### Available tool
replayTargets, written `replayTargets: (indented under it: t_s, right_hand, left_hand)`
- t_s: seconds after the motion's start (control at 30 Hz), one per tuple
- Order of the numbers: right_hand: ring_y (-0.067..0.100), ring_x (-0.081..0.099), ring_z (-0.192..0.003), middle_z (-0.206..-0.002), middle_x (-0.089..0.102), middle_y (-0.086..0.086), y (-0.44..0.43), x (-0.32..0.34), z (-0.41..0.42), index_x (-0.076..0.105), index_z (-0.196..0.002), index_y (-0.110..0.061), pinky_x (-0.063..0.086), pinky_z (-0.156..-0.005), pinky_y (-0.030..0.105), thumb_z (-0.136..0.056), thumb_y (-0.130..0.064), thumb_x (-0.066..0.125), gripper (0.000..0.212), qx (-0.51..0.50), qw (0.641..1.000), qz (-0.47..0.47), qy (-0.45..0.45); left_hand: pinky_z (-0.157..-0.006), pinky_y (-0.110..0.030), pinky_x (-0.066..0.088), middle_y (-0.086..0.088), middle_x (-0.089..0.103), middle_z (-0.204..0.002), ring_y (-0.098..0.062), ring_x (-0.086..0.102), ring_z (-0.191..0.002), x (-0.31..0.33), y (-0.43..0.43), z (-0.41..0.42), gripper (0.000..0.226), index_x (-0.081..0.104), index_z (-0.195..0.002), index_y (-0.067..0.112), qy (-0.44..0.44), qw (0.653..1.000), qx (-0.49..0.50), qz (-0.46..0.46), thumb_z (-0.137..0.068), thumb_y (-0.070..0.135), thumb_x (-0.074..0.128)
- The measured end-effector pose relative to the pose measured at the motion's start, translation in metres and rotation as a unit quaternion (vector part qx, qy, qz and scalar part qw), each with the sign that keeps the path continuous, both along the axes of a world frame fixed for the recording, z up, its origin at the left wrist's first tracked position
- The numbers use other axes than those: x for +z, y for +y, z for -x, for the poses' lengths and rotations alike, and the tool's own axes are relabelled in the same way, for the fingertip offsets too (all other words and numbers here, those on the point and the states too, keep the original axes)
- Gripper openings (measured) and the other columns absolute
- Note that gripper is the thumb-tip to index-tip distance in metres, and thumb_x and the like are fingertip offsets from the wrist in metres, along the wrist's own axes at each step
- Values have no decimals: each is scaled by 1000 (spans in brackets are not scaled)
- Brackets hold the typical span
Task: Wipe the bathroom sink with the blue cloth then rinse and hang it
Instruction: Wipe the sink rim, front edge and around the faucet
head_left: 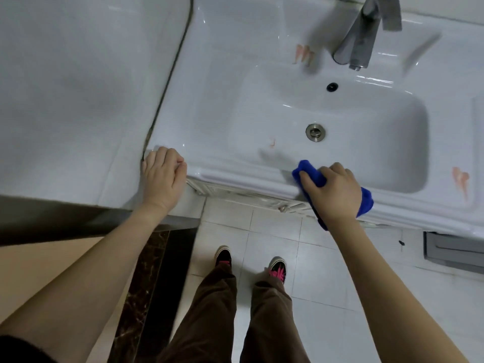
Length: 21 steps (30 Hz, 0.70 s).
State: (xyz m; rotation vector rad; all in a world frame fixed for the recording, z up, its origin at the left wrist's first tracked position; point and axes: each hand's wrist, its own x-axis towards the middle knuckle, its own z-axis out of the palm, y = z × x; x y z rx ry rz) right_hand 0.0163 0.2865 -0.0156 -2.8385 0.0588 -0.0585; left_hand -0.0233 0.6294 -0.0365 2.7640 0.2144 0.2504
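The white ceramic sink (235, 74) fills the upper middle, with a round metal drain (315, 131) in its basin and a grey metal faucet (358, 40) at the back. My right hand (332, 189) grips the bunched blue cloth (311, 172) and presses it on the sink's front rim; the cloth pokes out on both sides of the hand. At the sink's front left corner, my left hand (163, 176) rests with its fingers curled over the rim. Small orange marks show on the sink top and in the basin.
A white tiled wall (78, 87) stands left of the sink, joined by a dark seam. Below are pale floor tiles (275, 231), my legs in brown trousers and dark shoes (224, 256), a dark marble threshold (152, 271) and a grey cabinet handle (453, 250) at right.
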Motion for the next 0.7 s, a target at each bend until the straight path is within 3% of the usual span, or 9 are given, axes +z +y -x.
replayTargets:
  t_s: [0.07,0.2,0.27,0.53,0.7]
  right_hand:
    - [26,48,-66,-70,50,1,-1,-2,0,56,-64,-13,31,-54,31,-87,-51,55,44,-8,1000,10,-3]
    - [24,43,-64,-72,51,3,45,-4,0,57,-66,-13,28,-55,32,-88,-51,54,43,49,999,3,-2]
    - [24,43,-65,-73,52,2,37,-4,-2,57,-68,-15,30,-55,31,-90,-53,52,44,80,997,-7,1]
    - [31,48,-66,-69,50,4,-154,1,8,52,-62,-13,31,-54,32,-87,-51,49,46,-38,999,19,-29]
    - [33,52,-65,-73,57,12,-66,-5,1,65,-68,-11,28,-53,33,-82,-48,58,41,9,999,34,-27]
  left_hand:
    - [-80,-37,32,-10,52,-89,-28,43,-87,8,-18,-2,17,52,-86,9,1,1000,2,-14,-89,22,42]
    - [-81,-35,38,-5,61,-87,-26,52,-86,14,-112,-12,14,60,-88,12,-19,993,-114,1,-88,21,50]
    - [-78,-38,43,-3,61,-87,-25,52,-85,9,-153,-11,16,60,-87,14,-6,992,-126,8,-92,24,48]
    - [-73,-41,33,-4,50,-87,-24,40,-83,-12,-171,-7,21,50,-83,16,1,998,-63,3,-96,28,38]
    - [-72,-39,26,-6,51,-88,-23,38,-82,-14,-174,-8,21,49,-82,15,2,999,-44,-10,-94,26,36]
